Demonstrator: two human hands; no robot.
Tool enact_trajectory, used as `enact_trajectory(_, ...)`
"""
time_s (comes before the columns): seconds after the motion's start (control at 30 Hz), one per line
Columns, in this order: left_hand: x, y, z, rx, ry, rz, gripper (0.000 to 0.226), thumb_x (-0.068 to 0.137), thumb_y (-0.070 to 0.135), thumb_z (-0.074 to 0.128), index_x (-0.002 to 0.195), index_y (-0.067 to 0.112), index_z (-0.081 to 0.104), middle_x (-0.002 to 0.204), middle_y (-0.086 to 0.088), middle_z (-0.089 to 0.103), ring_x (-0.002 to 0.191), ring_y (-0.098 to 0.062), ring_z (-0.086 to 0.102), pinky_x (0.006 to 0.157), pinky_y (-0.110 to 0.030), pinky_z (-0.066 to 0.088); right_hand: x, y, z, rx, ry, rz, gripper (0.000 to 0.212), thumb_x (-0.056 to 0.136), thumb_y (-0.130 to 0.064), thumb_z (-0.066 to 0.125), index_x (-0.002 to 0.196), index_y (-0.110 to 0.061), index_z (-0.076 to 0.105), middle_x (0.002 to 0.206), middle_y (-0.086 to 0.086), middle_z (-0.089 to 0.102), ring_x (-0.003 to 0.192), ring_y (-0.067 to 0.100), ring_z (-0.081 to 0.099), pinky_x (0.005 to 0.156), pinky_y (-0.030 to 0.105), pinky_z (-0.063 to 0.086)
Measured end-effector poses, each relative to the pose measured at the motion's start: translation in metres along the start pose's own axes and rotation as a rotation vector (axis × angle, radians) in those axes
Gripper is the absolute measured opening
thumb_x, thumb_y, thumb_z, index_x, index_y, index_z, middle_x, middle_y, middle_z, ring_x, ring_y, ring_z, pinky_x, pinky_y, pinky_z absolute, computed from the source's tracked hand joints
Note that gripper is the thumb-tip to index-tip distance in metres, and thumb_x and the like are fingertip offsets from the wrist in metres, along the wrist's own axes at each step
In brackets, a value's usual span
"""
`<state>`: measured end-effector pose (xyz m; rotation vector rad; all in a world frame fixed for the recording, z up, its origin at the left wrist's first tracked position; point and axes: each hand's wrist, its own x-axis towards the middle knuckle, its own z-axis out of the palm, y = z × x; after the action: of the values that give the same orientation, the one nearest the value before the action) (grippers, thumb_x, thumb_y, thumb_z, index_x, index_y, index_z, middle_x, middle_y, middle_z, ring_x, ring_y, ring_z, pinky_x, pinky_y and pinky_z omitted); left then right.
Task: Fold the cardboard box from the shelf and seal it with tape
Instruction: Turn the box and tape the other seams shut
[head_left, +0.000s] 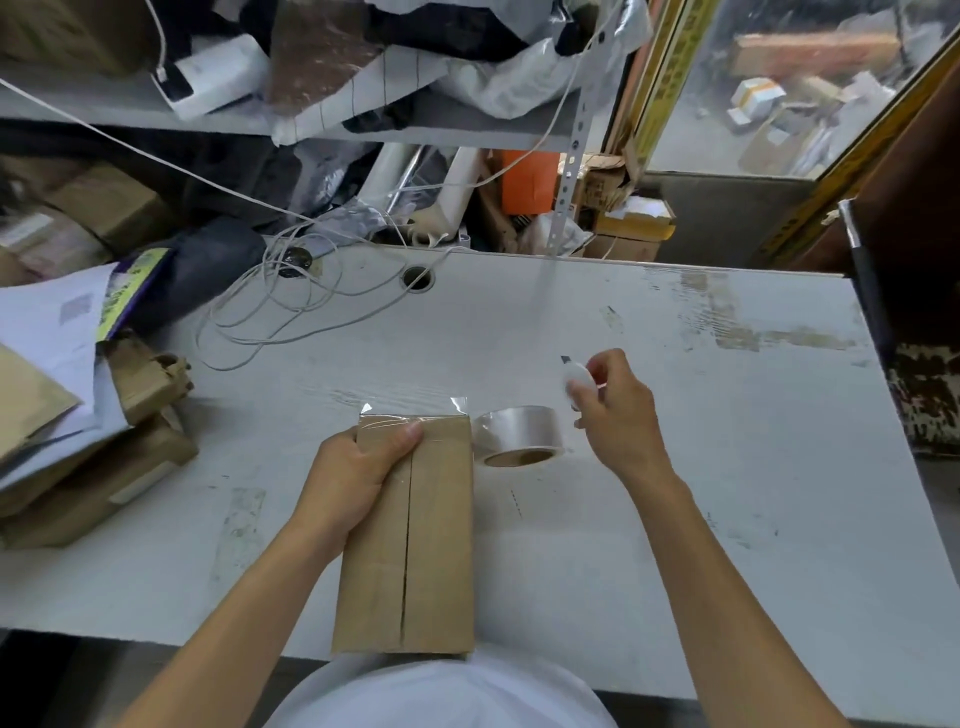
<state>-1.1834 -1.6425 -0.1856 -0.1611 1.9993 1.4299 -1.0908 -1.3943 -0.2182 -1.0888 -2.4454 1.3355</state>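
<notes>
Box: a long brown cardboard box (410, 530) lies flat on the white surface (675, 467), its near end at the person's edge, its middle seam facing up and running away from the person.
Seal: a strip of clear tape (415, 408) crosses the far end of the box, its loose ends sticking out past both corners.
Left hand: the left hand (353, 478) grips the far left edge of the box, thumb pressed on top near the tape.
Right hand: the right hand (618, 410) is raised just beyond the roll, fingers pinched round a small white cutter (579, 382) with its dark blade pointing away.
Tape roll: the roll of clear tape (519, 436) stands on the surface just beside the box's far right corner.
Around: a white cord (270, 312) lies coiled at the back left; flattened cardboard and papers (78, 415) are stacked at the left edge.
</notes>
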Motion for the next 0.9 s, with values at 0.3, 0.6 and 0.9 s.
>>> enact_trajectory(0.3,-0.004,-0.003,-0.002,0.022,0.010,0.005,0.024,0.085,0.039,0.074,0.088,0.015,0.077,0.081,0.001,0.079,0.072,-0.012,0.075,0.060,-0.024,0.055,-0.040,-0.043,0.030,0.230,-0.234,0.059,0.003,0.083,-0.023,0.066,0.082,-0.021,0.064,0.085,0.000,0.068,0.082,0.022,0.067,0.069,0.047,0.060)
enact_trajectory(0.6,-0.002,-0.004,-0.002,0.040,0.017,0.002,0.031,0.082,0.045,0.075,0.092,0.016,0.077,0.084,0.000,0.079,0.077,-0.016,0.076,0.065,-0.028,0.055,-0.043,-0.038,0.035,0.254,-0.149,0.092,0.005,0.083,-0.026,0.066,0.081,-0.022,0.063,0.081,-0.002,0.069,0.078,0.022,0.068,0.071,0.046,0.060)
enact_trajectory(0.9,-0.002,-0.002,-0.003,0.032,0.021,-0.012,0.030,0.082,0.044,0.076,0.090,0.015,0.077,0.081,0.000,0.079,0.073,-0.014,0.075,0.060,-0.026,0.054,-0.045,-0.032,0.029,0.232,-0.254,0.029,0.010,0.078,-0.013,0.063,0.069,-0.016,0.059,0.066,-0.006,0.058,0.062,0.011,0.049,0.057,0.027,0.041)
